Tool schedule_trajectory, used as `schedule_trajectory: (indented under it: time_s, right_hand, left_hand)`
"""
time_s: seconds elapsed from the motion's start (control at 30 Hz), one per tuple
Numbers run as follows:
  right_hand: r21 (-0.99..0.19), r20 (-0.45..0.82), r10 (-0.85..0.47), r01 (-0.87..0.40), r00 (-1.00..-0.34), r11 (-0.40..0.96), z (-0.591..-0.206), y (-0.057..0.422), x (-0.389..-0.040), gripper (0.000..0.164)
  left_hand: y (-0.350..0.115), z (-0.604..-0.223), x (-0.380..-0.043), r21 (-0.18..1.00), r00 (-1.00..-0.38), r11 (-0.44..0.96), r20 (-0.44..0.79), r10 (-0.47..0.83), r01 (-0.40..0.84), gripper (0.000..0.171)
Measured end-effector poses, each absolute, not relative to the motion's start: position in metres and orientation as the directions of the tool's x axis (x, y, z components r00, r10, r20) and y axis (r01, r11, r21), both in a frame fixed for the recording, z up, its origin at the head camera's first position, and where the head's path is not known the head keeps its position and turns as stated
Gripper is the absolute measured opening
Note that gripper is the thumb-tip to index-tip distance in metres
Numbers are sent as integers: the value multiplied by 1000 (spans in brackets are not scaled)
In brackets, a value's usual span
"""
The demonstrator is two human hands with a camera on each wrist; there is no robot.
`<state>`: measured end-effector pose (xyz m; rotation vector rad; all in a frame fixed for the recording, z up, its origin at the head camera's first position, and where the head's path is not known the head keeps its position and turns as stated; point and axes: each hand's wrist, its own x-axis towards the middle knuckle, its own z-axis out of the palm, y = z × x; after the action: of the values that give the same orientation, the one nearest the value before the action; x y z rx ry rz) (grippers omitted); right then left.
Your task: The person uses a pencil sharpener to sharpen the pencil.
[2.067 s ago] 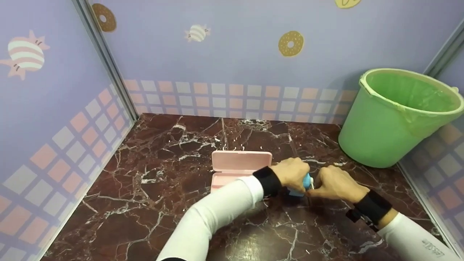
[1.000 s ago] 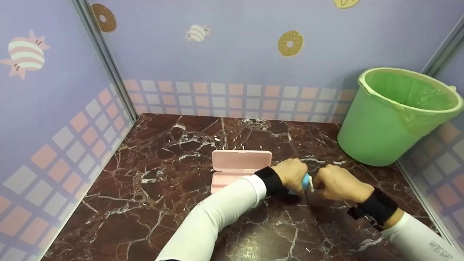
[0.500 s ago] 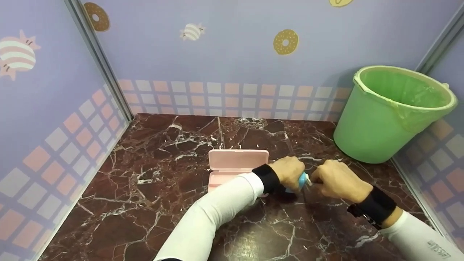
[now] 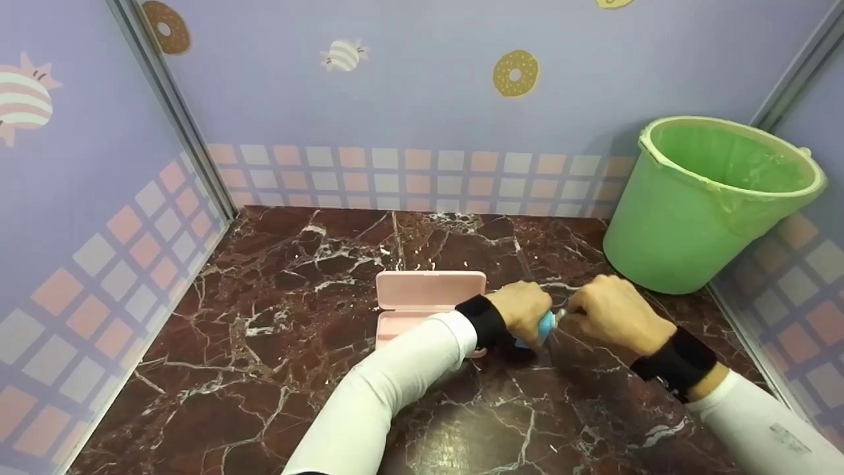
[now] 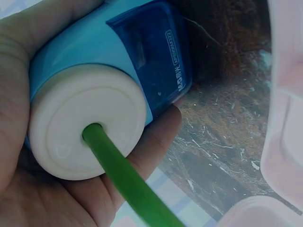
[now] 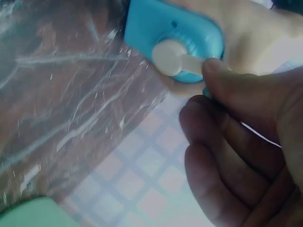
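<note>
A blue crank pencil sharpener (image 5: 94, 42) with a dark see-through shavings drawer (image 5: 161, 52) is gripped by my left hand (image 4: 523, 307), just above the table in the head view. In the left wrist view a green pencil (image 5: 130, 184) runs into the hole of its white front disc (image 5: 61, 104). My right hand (image 4: 613, 315) is at the sharpener's other end. The right wrist view shows its thumb and index finger pinching the end of the white crank (image 6: 190, 64), the other fingers curled below.
An open pink pencil case (image 4: 432, 290) lies beside my left wrist, partly hidden by the forearm. A green lined bucket (image 4: 679, 218) stands at the back right. White crumbs are scattered on the dark marbled tabletop (image 4: 316, 409); patterned walls enclose the back and sides.
My right hand has circled at the sharpener's end and now sits slightly higher, with the crank turned to point up and right. The left hand keeps its grip. The head view has shifted slightly.
</note>
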<state>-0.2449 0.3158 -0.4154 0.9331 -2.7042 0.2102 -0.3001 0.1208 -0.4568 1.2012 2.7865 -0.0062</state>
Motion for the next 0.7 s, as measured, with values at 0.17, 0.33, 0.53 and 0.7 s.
schedule_trajectory:
  time_s: [0.17,0.33,0.53,0.7]
  right_hand:
    - [-66,295,-544,-585,-785,809,-423,313,-271,29]
    - [-170,238,-560,-602,-793,780,-458,317,-293,35]
    - [-222,282,-631,-688,-723,691,-485,321,-297,43]
    - [-245,315,-642,-713,-699,657,-490,321,-293,44]
  left_hand:
    - [117,-458,-300,74,-686,692,-93,721,718,37]
    - [118,-461,-300,79,-667,672,-83,740,736,34]
    - [118,-461,-301,69,-671,676,-85,737,734,36]
    - [119,-463,-301,75,-670,675,-88,738,734,36]
